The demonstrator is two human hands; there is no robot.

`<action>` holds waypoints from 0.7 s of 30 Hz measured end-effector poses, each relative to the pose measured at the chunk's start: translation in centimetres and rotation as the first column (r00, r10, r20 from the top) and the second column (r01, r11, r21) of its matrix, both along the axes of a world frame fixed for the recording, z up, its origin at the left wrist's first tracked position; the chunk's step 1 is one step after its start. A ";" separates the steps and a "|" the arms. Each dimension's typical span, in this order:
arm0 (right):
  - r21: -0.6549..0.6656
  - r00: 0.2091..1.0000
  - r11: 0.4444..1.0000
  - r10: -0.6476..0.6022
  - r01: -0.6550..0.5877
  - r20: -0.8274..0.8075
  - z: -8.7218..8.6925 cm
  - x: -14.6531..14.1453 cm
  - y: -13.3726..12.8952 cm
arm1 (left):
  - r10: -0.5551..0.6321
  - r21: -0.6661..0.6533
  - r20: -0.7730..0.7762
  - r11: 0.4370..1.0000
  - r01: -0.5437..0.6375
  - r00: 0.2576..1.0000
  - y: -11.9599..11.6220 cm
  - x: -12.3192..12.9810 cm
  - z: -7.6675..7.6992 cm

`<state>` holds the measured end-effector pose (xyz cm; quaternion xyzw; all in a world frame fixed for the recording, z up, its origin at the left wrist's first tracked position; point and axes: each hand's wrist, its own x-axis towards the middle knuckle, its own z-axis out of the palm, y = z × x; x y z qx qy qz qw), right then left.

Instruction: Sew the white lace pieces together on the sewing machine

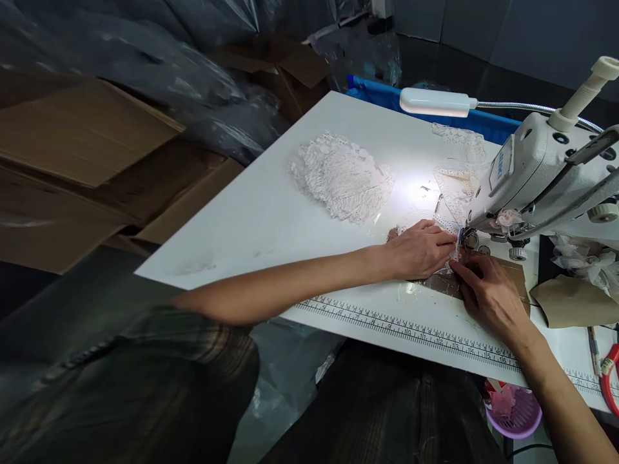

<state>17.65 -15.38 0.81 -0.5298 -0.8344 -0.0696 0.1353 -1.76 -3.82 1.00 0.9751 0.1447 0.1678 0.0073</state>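
A white sewing machine [512, 174] stands at the right of the white table [271, 212]. Under its needle area lies a small piece of white lace [447, 263]. My left hand [422, 250] lies on this lace just left of the needle, fingers close together and pressing it flat. My right hand [493, 293] is bent at the lace's right edge, thumb and index finger touching it in front of the presser foot. Brown sheet material [442, 283] lies beneath both hands. A heap of white lace pieces [343, 177] rests further back on the table.
A lamp [435, 102] lights the table from behind. More lace [461, 143] lies by the machine. Red-handled scissors [608, 380] are at the far right. A purple basket [517, 415] is below the front edge, marked with a ruler [406, 332]. Cardboard boxes [77, 129] stand left.
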 end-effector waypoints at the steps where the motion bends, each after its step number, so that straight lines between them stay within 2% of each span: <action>1: -0.003 1.000 1.000 -0.013 0.013 0.015 0.1 -0.1 0.0 | -0.033 0.002 -0.004 0.999 0.033 0.999 0.4 0.1 0.0; 4: -0.006 0.998 0.999 -0.046 0.046 0.035 0.2 -0.3 0.1 | -0.115 0.019 0.038 0.993 0.114 0.993 1.6 0.4 -0.4; 10: 0.003 0.998 0.998 -0.070 0.070 0.002 0.0 -0.4 0.1 | -0.115 0.045 0.192 0.993 0.108 0.975 2.0 0.4 -1.6; 21: 0.028 0.995 0.997 -0.070 0.073 -0.073 -0.3 -0.4 0.0 | -0.084 0.019 0.179 0.996 0.082 0.980 1.6 0.3 -1.6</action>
